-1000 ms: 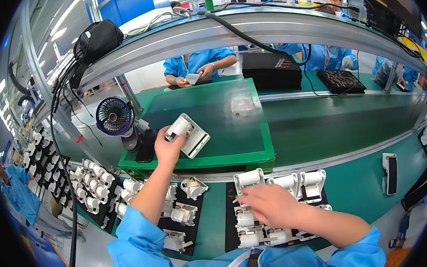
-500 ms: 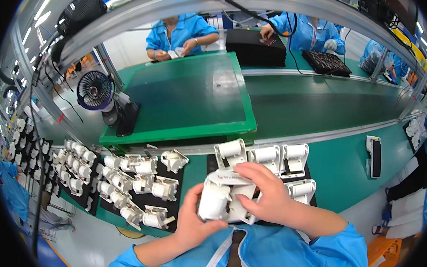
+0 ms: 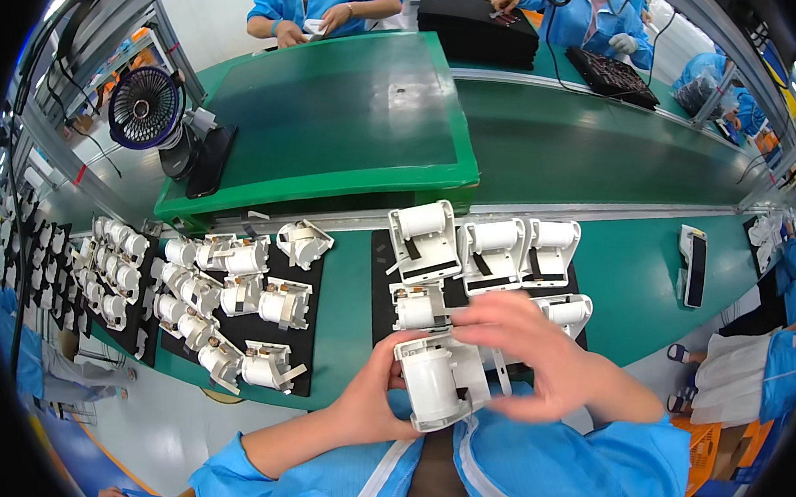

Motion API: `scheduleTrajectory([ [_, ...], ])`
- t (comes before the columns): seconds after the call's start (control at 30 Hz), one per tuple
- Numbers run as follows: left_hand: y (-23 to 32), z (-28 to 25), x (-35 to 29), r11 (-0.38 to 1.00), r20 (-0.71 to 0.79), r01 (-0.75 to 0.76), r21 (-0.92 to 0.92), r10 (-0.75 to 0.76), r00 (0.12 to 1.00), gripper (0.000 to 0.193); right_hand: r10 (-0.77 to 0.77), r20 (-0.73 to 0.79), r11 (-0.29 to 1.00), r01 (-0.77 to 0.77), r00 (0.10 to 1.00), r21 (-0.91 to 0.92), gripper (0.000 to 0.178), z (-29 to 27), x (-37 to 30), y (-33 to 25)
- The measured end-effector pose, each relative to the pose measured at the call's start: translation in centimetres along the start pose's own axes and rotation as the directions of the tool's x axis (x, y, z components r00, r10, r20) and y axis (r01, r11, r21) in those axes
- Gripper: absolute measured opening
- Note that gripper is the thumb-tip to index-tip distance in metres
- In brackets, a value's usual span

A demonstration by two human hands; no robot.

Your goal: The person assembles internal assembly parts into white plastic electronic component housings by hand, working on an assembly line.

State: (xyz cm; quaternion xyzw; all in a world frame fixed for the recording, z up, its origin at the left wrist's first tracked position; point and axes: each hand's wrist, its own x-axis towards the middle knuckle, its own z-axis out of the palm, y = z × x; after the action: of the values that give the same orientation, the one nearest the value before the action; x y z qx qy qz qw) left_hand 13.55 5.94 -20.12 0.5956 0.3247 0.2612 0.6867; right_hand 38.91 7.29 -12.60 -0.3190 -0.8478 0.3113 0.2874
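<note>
My left hand (image 3: 373, 395) grips a white plastic housing (image 3: 435, 383) with a rounded cylinder, tilted in front of my chest. To its right is my right hand (image 3: 546, 362), blurred, with fingers and thumb curved around a slim white plastic piece (image 3: 502, 373) seen nearly edge-on. Just beyond my hands, a black foam tray (image 3: 384, 264) carries several similar white housings (image 3: 424, 235). Dark strips show on some of them. My right fingers partly hide one housing (image 3: 565, 312) at the tray's right.
More black trays (image 3: 294, 333) with white housings lie on the left. A small fan (image 3: 147, 110) stands by a raised green-edged board (image 3: 333, 126). A white device with a black panel (image 3: 691, 266) lies on the right. Co-workers (image 3: 326, 3) sit across the bench.
The housing has shifted slightly right and tilted in my left hand. My right hand has moved right, off the housing's top, and the flat white piece no longer lies across it. The view has tilted down.
</note>
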Motion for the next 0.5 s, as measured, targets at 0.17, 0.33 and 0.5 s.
scheduleTrajectory([
  [0.17,-0.6,-0.1,0.3,0.995,0.008,-0.049,0.083,0.049,0.999,0.115,0.053,0.051,0.999,-0.053,0.997,-0.011,0.088,2.6,-0.6,0.0],
  [0.33,-1.0,-0.5,0.8,0.991,0.059,-0.028,0.133,0.02,0.998,0.113,-0.025,-0.027,0.996,0.027,0.999,0.083,0.082,3.4,-1.5,1.7],
  [0.5,-1.2,-0.7,1.6,0.998,0.105,-0.055,-0.031,0.058,0.993,0.115,0.235,-0.318,0.851,-0.036,0.919,0.524,0.086,3.4,-4.1,2.4],
])
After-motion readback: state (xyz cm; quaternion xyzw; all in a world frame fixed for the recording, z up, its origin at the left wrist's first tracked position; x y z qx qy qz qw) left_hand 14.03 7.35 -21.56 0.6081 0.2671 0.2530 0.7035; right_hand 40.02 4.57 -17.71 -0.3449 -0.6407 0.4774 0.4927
